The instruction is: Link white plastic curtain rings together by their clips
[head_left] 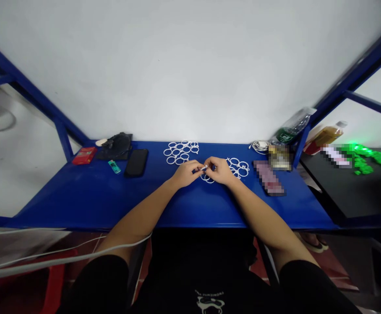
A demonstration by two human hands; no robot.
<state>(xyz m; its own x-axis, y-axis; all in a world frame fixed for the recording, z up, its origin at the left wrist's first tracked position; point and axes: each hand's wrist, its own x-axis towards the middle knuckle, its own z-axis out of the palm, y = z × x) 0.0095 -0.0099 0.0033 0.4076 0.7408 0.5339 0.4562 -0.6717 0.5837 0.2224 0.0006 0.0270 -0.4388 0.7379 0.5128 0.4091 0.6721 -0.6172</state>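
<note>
Left hand [186, 173] and right hand [219, 170] both pinch a small white piece [204, 168] mid-table, decent room toward the blue table's [190, 209] near edge. Long axis slants roughly near-left to far-right.

We see one large white ring cluster [180, 151] lying flat, its thin open circles joined edge to edge. To its right and nearer us, we hold a small white piece [204, 168], partly covered. Also nearer us than the large cluster, white circles [209, 182] show just below that piece. Farther right of the large cluster lies a second ring cluster [239, 167], partly hidden; we cannot tell whether those circles join it.
</note>
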